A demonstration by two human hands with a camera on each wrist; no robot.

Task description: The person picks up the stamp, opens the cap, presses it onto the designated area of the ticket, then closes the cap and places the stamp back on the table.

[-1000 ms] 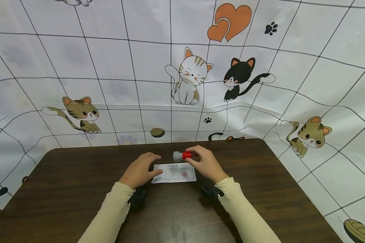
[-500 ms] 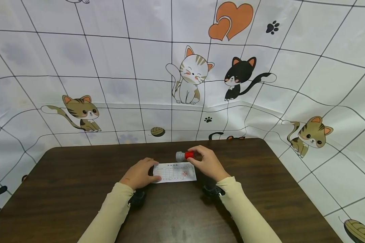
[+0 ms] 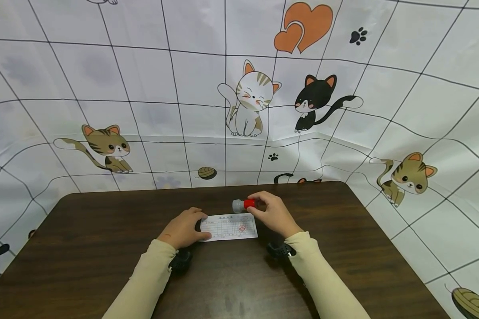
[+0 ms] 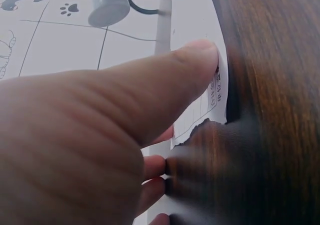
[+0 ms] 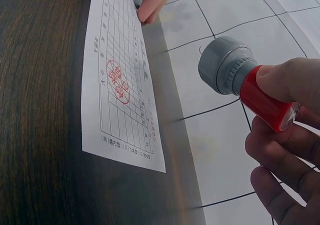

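Note:
A printed paper slip (image 3: pixel 225 227) with a table grid and a round red stamp mark lies on the brown table. Its left end, torn along the edge in the left wrist view, is held by my left hand (image 3: pixel 183 228), thumb (image 4: pixel 190 65) on the near corner and fingers at the far one. Just above the slip's far right side is a stamp (image 5: pixel 267 100) with a red handle and a grey cap end (image 5: pixel 220 65) pointing left. My right hand (image 3: pixel 273 215) pinches its red handle between thumb and fingers, off the table.
The dark wood-grain table (image 3: pixel 104 248) spreads out around both hands. Behind it and at the right hangs a white gridded sheet (image 3: pixel 191 119) with printed cats. Both wrists wear black straps with devices.
My left hand has come in from just above the slip to hold its left end. My right hand has shifted slightly right with the stamp, which stays in its grip.

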